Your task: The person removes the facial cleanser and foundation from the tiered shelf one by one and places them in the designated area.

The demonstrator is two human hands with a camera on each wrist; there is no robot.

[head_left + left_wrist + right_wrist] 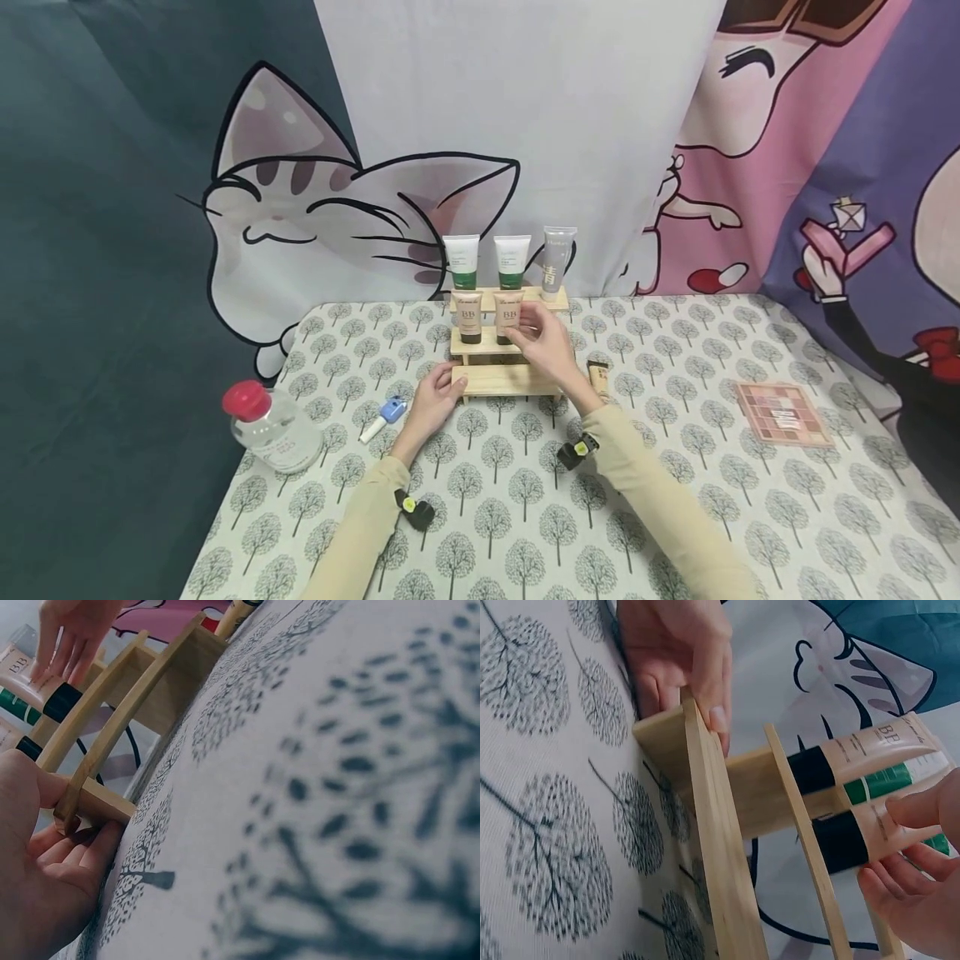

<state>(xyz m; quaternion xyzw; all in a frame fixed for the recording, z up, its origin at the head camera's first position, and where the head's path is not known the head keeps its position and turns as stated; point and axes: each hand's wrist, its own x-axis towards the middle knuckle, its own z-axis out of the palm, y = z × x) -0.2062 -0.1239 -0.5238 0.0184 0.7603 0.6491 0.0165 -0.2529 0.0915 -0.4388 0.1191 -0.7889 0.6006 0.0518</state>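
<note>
A three-step wooden display stand (506, 381) stands at the back of the table. My left hand (433, 404) grips the left end of its lowest step, thumb on top and fingers beneath. On the middle step, a beige BB cream tube (507, 317) stands cap down, and my right hand (551, 346) pinches it between thumb and fingers. Another BB cream tube (469, 315) stands to its left. The top step bears two white-and-green tubes, one left (462, 260) and one central (512, 260), plus a grey tube (557, 262) at the right. Nothing stands on the lowest step.
Left of the stand are a clear bottle with a red cap (279, 429) and a small blue-and-white item (384, 418). A yellowish tube with a dark cap (598, 379) lies by my right forearm. Farther right lies a pink palette (783, 414). A cartoon-printed curtain (517, 108) hangs behind.
</note>
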